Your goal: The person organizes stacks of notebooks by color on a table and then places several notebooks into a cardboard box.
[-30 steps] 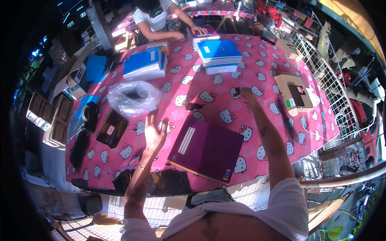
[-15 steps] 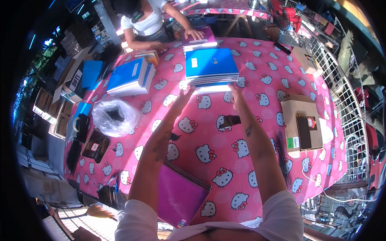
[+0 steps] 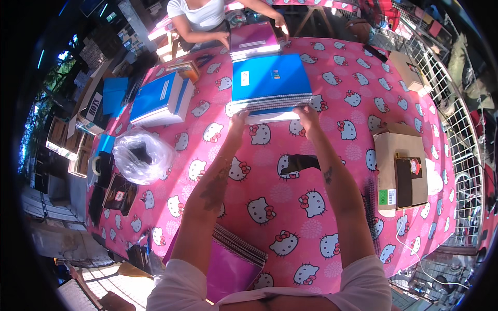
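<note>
Purple spiral notebooks [image 3: 231, 274] nearest you, lying partly behind your left forearm at the counter's near edge; count unclear. Past them, off left, crumpled clear plastic [image 3: 158, 155]; off right, a cardboard box [image 3: 386, 181] with a dark block lying against it.

Farther out, both your arms reach forward to the blue notebooks [image 3: 271, 78], stacked flat near the middle of the counter, spirals toward you. Left hand [image 3: 238, 119] and right hand [image 3: 307, 114] grip the stack's two near corners, thumbs up by the edge; whatever your fingers do underneath is hidden. Step in hand, by the look of it: getting hold of this stack. Any shift from here calls for equal pressure on both corners and layers kept square; the loose upper notebooks could slide.

Surface: counter [image 3: 282, 194] under a pink cloth printed with white cat faces, bright sun across parts of it. Second blue stack [image 3: 155, 101] well left of yours. Just beyond yours, a purple stack [image 3: 254, 37], with a co-worker [image 3: 202, 18] behind it, hands near its sides. Room: white wire mesh [image 3: 461, 155] along the right, cardboard and crates left, darkness behind.
</note>
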Demonstrator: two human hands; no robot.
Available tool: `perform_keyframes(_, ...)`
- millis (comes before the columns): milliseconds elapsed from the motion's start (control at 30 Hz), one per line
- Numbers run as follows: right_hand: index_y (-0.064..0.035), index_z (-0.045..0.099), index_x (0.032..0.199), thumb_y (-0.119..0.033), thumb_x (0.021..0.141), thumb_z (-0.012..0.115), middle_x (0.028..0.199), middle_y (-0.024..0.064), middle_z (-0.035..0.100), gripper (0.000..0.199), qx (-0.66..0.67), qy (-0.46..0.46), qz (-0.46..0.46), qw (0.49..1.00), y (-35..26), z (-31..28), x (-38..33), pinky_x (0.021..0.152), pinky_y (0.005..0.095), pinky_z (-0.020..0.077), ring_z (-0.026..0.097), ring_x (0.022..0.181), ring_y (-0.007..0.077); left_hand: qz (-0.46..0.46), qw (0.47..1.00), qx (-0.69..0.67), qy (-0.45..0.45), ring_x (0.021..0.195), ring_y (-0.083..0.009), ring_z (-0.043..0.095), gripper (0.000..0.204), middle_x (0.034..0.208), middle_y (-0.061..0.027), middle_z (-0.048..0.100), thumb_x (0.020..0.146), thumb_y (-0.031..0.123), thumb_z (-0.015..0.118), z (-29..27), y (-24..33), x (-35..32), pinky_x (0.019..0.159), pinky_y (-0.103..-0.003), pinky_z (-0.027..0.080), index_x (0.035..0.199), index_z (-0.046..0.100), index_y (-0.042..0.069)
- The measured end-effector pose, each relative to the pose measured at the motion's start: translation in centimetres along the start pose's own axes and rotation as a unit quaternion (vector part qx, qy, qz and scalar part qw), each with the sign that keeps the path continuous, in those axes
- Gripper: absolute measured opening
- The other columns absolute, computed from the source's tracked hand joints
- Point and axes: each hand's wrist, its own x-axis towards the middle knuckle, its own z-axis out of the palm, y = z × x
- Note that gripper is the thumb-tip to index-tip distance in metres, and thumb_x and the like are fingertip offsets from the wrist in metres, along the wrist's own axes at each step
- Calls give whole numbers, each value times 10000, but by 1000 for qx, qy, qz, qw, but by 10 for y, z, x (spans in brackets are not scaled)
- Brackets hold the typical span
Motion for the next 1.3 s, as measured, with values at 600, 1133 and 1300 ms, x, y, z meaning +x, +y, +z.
perform_keyframes(600, 7, 578, 1211, -236, 839, 712, 1079, 96, 685, 465, -26, -41, -52, 997, 30, -34, -151, 862, 326, 449, 632, 993, 191, -71, 971, 220, -61, 1149, -210, 530, 510, 1210, -55, 584, 862, 361, 671, -87, 21, -119, 994, -405, 393, 1273, 519, 100)
perform_keyframes(1133, -25, 530, 1309, -409, 914, 592, 1178, 92, 589, 554, 60, 49, -166, 983, 2, -39, -221, 920, 359, 422, 535, 1051, 190, 374, 788, 487, 36, 1123, -406, 563, 476, 1187, -250, 580, 895, 149, 636, -237, 126, -374, 952, -456, 468, 1315, 501, -29)
perform_keyframes(1300, -67, 563, 1284, -437, 890, 589, 1086, 44, 625, 542, 157, 105, 83, 978, -27, -34, -161, 882, 351, 414, 550, 984, 173, 192, 928, 314, -64, 1216, -303, 552, 624, 1338, -197, 555, 925, 403, 636, -152, 80, -241, 1020, -378, 431, 1403, 460, 42)
